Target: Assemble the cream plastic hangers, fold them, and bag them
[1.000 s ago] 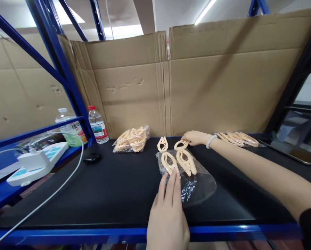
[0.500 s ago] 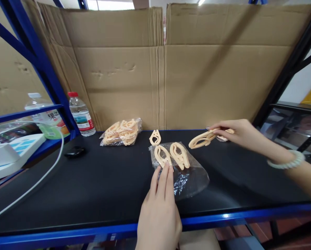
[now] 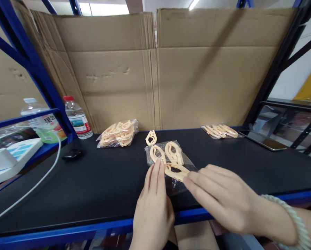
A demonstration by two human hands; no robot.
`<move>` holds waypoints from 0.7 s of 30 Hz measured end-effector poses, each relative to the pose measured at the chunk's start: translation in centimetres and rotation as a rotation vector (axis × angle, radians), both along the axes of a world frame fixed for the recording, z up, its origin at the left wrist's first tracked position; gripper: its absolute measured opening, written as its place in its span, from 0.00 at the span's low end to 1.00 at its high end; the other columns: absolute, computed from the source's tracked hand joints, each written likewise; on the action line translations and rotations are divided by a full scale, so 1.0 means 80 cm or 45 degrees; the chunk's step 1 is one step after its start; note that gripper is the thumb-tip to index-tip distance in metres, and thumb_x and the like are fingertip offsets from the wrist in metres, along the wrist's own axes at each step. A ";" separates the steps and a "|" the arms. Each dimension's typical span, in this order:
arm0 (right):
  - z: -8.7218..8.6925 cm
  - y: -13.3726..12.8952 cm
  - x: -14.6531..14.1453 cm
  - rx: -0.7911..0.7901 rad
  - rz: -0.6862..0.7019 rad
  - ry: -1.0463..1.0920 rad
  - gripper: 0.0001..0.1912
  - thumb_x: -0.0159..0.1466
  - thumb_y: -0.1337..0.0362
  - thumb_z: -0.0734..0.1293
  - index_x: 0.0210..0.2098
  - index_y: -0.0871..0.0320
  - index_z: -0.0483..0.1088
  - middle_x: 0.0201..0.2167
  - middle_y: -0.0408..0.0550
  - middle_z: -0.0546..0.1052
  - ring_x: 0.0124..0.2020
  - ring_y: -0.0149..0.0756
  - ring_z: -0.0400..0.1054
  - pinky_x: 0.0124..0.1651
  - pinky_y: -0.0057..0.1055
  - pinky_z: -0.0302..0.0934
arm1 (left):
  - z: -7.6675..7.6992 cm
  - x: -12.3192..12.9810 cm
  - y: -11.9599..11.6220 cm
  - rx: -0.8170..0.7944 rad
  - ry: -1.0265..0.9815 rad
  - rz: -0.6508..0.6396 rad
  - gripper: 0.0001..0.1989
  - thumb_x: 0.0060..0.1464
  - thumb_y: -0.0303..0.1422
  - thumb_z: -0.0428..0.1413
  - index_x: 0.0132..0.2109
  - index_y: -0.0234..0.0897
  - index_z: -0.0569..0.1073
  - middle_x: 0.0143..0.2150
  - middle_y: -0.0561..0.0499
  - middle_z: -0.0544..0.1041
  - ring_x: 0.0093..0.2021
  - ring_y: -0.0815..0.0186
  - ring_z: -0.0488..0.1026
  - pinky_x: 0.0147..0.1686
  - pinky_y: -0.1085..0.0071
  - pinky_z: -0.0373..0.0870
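My left hand (image 3: 152, 205) lies with fingers stretched out and close together, its tips on the lower end of a beige folded hanger (image 3: 155, 151) and the clear plastic bag (image 3: 187, 162). A second folded hanger (image 3: 174, 152) rests just right of that one, on or in the bag; which of the two I cannot tell. Between thumb and fingers, my right hand (image 3: 223, 196) grips the end of another folded hanger (image 3: 176, 171), held slanting over the bag's lower part. Behind the bag lies a smaller beige hanger-like piece (image 3: 151, 138).
A full bag of hangers (image 3: 118, 133) sits back left, and a second bagged bundle (image 3: 220, 131) back right beside a phone (image 3: 264, 140). A water bottle (image 3: 78, 119), a black mouse (image 3: 72, 154) and a white cable (image 3: 47, 177) are on the left. Cardboard (image 3: 113, 76) walls the back.
My right hand has brought its hanger from the right side down and left to the bag. My left hand stays at the bag. The view has shifted slightly.
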State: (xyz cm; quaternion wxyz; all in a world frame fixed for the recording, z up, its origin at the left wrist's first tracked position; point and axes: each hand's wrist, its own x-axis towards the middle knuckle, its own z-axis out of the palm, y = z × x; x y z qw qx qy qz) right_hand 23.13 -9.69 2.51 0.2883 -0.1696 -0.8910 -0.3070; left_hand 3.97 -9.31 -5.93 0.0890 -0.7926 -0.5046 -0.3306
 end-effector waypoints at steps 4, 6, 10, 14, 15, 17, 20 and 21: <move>-0.024 0.021 -0.024 0.152 0.019 -0.056 0.14 0.65 0.74 0.57 0.31 0.66 0.74 0.28 0.55 0.76 0.26 0.37 0.68 0.27 0.34 0.62 | 0.000 0.000 0.002 0.039 -0.065 -0.036 0.43 0.46 0.16 0.44 0.70 0.35 0.43 0.69 0.42 0.55 0.68 0.55 0.52 0.60 0.55 0.65; -0.033 0.034 -0.035 0.180 0.015 -0.097 0.14 0.65 0.74 0.57 0.30 0.65 0.73 0.28 0.53 0.76 0.26 0.36 0.68 0.28 0.33 0.63 | 0.000 0.000 0.003 0.052 -0.091 -0.052 0.42 0.48 0.16 0.44 0.69 0.37 0.45 0.68 0.42 0.57 0.68 0.55 0.53 0.59 0.54 0.66; -0.048 0.061 -0.050 0.178 -0.053 -0.142 0.12 0.65 0.75 0.58 0.35 0.67 0.73 0.30 0.53 0.77 0.24 0.34 0.69 0.26 0.32 0.65 | -0.001 0.001 0.003 0.039 -0.141 -0.040 0.40 0.48 0.16 0.44 0.68 0.34 0.48 0.67 0.41 0.58 0.67 0.56 0.53 0.60 0.54 0.64; -0.062 0.079 -0.056 -0.043 -0.152 -0.198 0.12 0.66 0.74 0.59 0.44 0.71 0.71 0.38 0.59 0.77 0.32 0.38 0.73 0.34 0.35 0.70 | -0.002 0.001 0.002 0.058 -0.127 -0.016 0.40 0.45 0.15 0.43 0.67 0.31 0.50 0.67 0.39 0.58 0.67 0.55 0.53 0.61 0.54 0.64; -0.065 0.080 -0.057 -0.121 -0.182 -0.200 0.12 0.66 0.74 0.60 0.46 0.72 0.70 0.40 0.61 0.77 0.37 0.40 0.74 0.38 0.36 0.71 | -0.002 0.001 0.002 0.062 -0.109 -0.017 0.40 0.45 0.15 0.43 0.67 0.30 0.50 0.67 0.39 0.58 0.67 0.55 0.53 0.61 0.54 0.64; -0.070 0.078 -0.058 -0.238 -0.233 -0.193 0.15 0.65 0.75 0.61 0.50 0.73 0.68 0.45 0.64 0.75 0.45 0.44 0.72 0.46 0.39 0.69 | -0.002 0.001 0.002 0.067 -0.079 -0.019 0.40 0.44 0.15 0.44 0.67 0.29 0.50 0.67 0.39 0.58 0.67 0.55 0.53 0.61 0.54 0.64; -0.066 0.068 -0.053 -0.289 -0.194 -0.161 0.17 0.63 0.76 0.60 0.51 0.74 0.67 0.46 0.65 0.75 0.48 0.43 0.70 0.47 0.36 0.67 | -0.002 0.001 0.001 0.075 -0.068 -0.011 0.40 0.44 0.15 0.44 0.67 0.29 0.50 0.67 0.39 0.58 0.67 0.55 0.53 0.61 0.54 0.65; -0.061 0.067 -0.049 -0.273 -0.116 -0.132 0.15 0.62 0.76 0.59 0.47 0.72 0.70 0.43 0.62 0.76 0.43 0.41 0.71 0.44 0.35 0.67 | -0.003 0.000 0.001 0.076 -0.070 -0.011 0.40 0.45 0.15 0.44 0.67 0.29 0.50 0.67 0.39 0.58 0.67 0.55 0.53 0.61 0.55 0.65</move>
